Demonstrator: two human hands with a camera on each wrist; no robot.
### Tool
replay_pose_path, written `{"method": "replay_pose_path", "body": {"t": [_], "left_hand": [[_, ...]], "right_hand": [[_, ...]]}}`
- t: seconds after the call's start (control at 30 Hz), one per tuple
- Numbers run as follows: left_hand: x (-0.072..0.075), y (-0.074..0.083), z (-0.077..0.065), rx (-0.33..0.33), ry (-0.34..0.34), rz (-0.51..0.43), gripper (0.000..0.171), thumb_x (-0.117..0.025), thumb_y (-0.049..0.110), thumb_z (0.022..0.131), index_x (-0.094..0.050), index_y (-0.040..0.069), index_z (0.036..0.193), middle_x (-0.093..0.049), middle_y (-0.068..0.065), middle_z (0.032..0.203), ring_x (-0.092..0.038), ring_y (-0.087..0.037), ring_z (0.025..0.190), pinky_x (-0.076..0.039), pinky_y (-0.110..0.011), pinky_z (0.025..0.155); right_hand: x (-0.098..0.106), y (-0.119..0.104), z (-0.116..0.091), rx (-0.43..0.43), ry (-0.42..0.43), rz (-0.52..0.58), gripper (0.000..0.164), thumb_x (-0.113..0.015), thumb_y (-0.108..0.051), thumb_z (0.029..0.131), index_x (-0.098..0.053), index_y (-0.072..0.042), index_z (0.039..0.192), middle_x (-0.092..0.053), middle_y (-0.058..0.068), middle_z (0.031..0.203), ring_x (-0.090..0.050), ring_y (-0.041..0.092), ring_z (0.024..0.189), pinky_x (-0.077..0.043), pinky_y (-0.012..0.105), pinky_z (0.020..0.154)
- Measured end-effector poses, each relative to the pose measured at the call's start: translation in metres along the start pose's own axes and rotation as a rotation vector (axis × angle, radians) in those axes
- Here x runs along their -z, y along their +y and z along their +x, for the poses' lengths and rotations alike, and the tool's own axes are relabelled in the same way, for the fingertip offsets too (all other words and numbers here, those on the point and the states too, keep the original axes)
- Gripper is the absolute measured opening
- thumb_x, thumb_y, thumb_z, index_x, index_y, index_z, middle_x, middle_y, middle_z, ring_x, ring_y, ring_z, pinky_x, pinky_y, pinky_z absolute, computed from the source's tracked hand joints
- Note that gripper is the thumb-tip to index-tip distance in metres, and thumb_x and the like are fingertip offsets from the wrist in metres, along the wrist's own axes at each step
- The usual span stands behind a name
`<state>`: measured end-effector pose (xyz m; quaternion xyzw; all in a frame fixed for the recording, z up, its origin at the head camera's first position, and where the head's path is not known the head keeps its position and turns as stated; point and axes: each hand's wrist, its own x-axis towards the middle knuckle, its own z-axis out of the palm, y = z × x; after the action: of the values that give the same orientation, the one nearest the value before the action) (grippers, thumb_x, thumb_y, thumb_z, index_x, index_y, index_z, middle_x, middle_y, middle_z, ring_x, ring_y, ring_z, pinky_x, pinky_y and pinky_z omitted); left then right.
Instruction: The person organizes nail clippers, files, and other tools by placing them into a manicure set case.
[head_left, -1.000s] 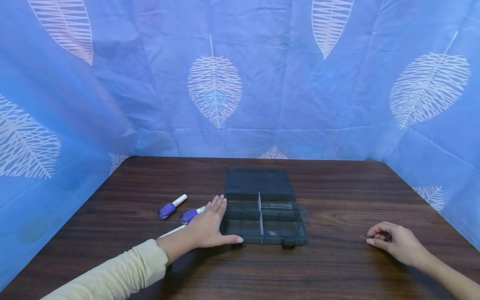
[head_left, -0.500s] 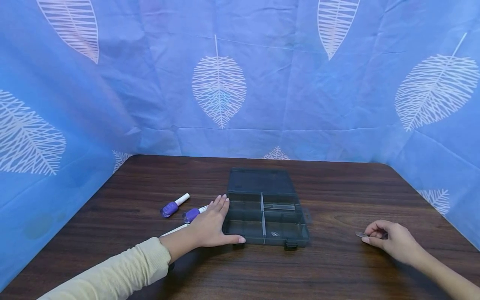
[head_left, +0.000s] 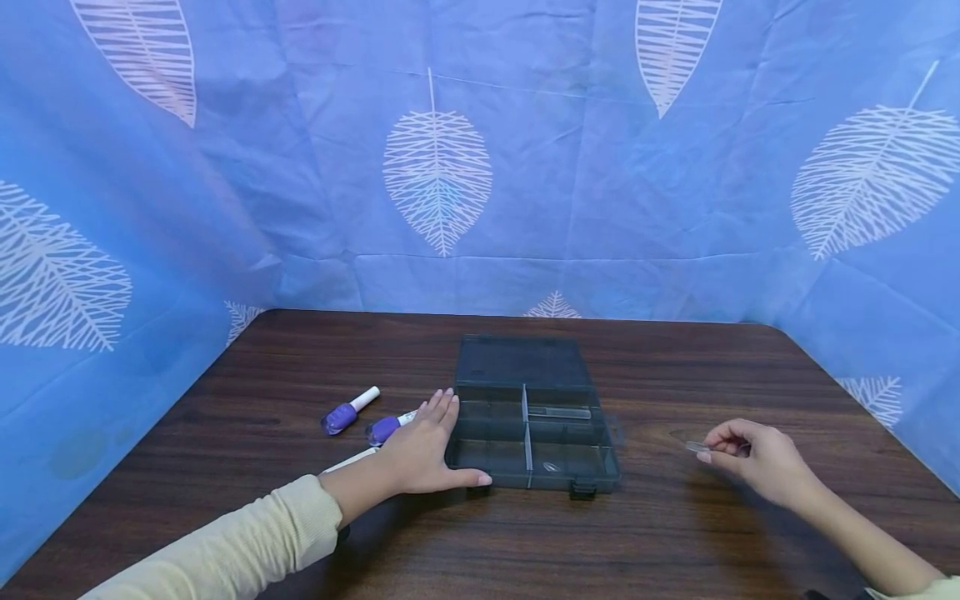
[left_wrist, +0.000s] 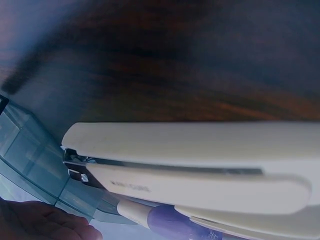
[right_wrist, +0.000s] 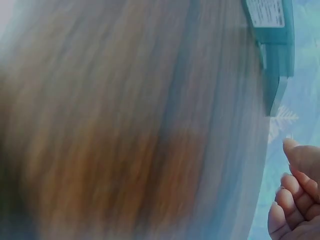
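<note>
An open dark translucent compartment box lies on the table, its lid folded back. My left hand rests against its left side with straight fingers, thumb along the front corner. Off to the right of the box, my right hand pinches a small clear oblong piece, like a false nail tip, between thumb and fingers above the table. A similar clear piece sits in the front right compartment. The back right compartment holds a flat clear strip.
Two purple nail polish bottles with white caps lie left of the box, one partly behind the left hand. Beside the left forearm is a cream case with lettering, mostly hidden in the head view. A blue leaf-print cloth surrounds the table.
My right hand, holding the clear piece, has risen and moved left towards the box. The left hand has kept its place on the box. The head view has shifted slightly.
</note>
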<state>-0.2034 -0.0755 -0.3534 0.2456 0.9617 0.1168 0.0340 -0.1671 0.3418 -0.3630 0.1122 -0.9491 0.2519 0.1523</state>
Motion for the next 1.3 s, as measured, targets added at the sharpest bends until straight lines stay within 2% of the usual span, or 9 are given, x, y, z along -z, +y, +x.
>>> {"method": "replay_pose_path", "body": {"t": [0.23,0.43,0.67,0.97,1.13,1.3], "left_hand": [[0.0,0.0,0.0,0.002,-0.004,-0.001,0.109,-0.052,0.075,0.073,-0.02,0.001,0.147,-0.015,-0.015,0.155,-0.014,-0.031,0.144,-0.027,-0.051,0.111],[0.001,0.0,0.0,0.007,-0.006,0.001,0.109,-0.052,0.075,0.073,-0.02,0.001,0.147,-0.015,-0.015,0.155,-0.014,-0.031,0.144,-0.026,-0.049,0.112],[0.001,-0.001,-0.001,0.008,-0.007,0.003,0.109,-0.053,0.074,0.073,-0.021,0.001,0.147,-0.016,-0.016,0.155,-0.015,-0.031,0.143,-0.025,-0.048,0.112],[-0.002,-0.002,0.001,0.004,-0.005,0.008,0.11,-0.052,0.076,0.073,-0.02,0.001,0.147,-0.015,-0.015,0.155,-0.014,-0.031,0.144,-0.026,-0.048,0.112],[-0.001,-0.002,0.0,0.009,-0.007,0.01,0.11,-0.051,0.076,0.073,-0.02,0.002,0.147,-0.015,-0.014,0.155,-0.014,-0.03,0.144,-0.026,-0.049,0.111],[-0.001,-0.001,0.0,0.01,-0.008,0.008,0.11,-0.052,0.076,0.073,-0.02,0.002,0.147,-0.015,-0.014,0.155,-0.014,-0.03,0.144,-0.026,-0.049,0.111]], "right_hand": [[-0.006,-0.017,0.007,0.044,0.027,0.025,0.011,-0.073,-0.002,0.075,-0.064,-0.004,0.082,-0.056,-0.006,0.07,-0.043,-0.005,0.058,-0.04,0.019,0.05],[-0.013,-0.038,0.015,0.044,0.018,0.089,0.01,-0.072,-0.003,0.077,-0.064,-0.003,0.084,-0.057,-0.002,0.073,-0.043,-0.003,0.058,-0.04,0.019,0.05],[-0.021,-0.063,0.025,0.069,-0.021,0.188,0.01,-0.071,-0.005,0.079,-0.064,-0.003,0.086,-0.057,-0.001,0.074,-0.043,0.0,0.057,-0.039,0.019,0.049],[-0.034,-0.088,0.035,0.148,-0.046,0.231,0.008,-0.072,-0.006,0.078,-0.066,-0.008,0.082,-0.058,-0.002,0.077,-0.048,-0.003,0.063,-0.044,0.02,0.054],[-0.044,-0.096,0.04,0.191,-0.09,0.197,0.01,-0.073,-0.006,0.076,-0.067,-0.01,0.082,-0.06,-0.005,0.08,-0.05,-0.003,0.068,-0.047,0.02,0.059],[-0.053,-0.102,0.044,0.31,-0.091,0.1,0.014,-0.075,-0.005,0.073,-0.066,-0.013,0.079,-0.058,-0.008,0.079,-0.048,0.001,0.07,-0.047,0.021,0.06]]}}
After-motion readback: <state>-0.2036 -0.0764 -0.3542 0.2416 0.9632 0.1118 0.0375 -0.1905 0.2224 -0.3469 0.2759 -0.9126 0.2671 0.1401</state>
